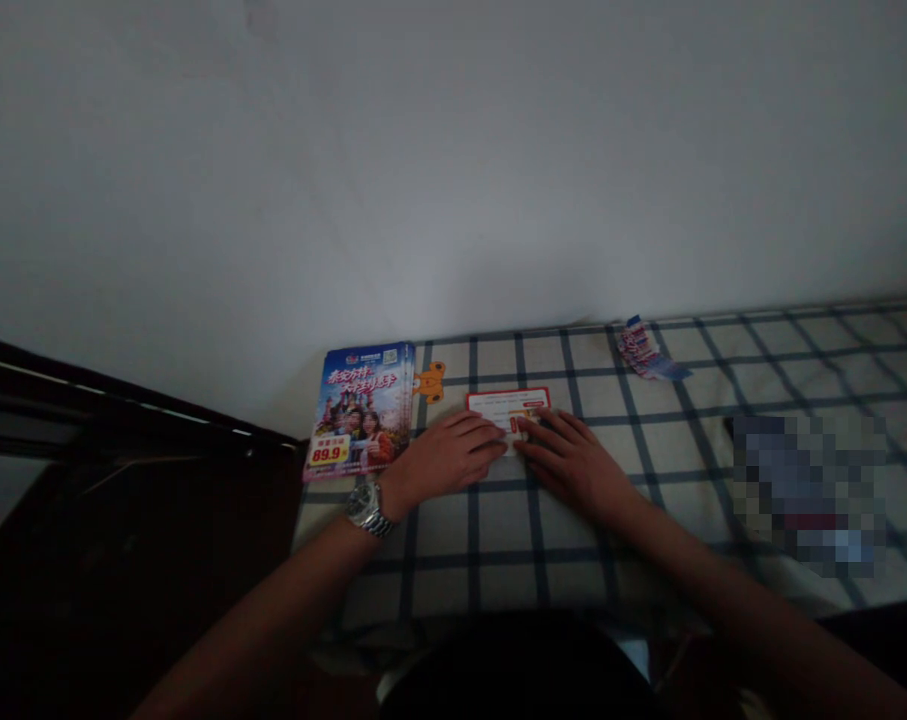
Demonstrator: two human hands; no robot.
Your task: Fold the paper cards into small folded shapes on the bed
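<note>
Between my hands lies a small paper leaflet (490,398), white with a red border, flat on the checked cloth; it looks folded. My left hand (457,448), with a metal watch on its wrist, has its fingers bent together on the leaflet's left and near side. From the right, my right hand (573,460) rests its fingers on the leaflet's near right part. The two sets of fingertips almost meet at its near edge, and they cover much of it. Just left of my left hand sits a stack of printed flyers (359,400) in blue and pink.
Blue lines cross the pale cloth (490,550) on the table. A brown bear shape (429,383) shows beside the stack. A folded printed paper strip (644,352) lies near the wall (453,160). A blurred-out object (805,500) is at right. Dark furniture (123,480) stands left.
</note>
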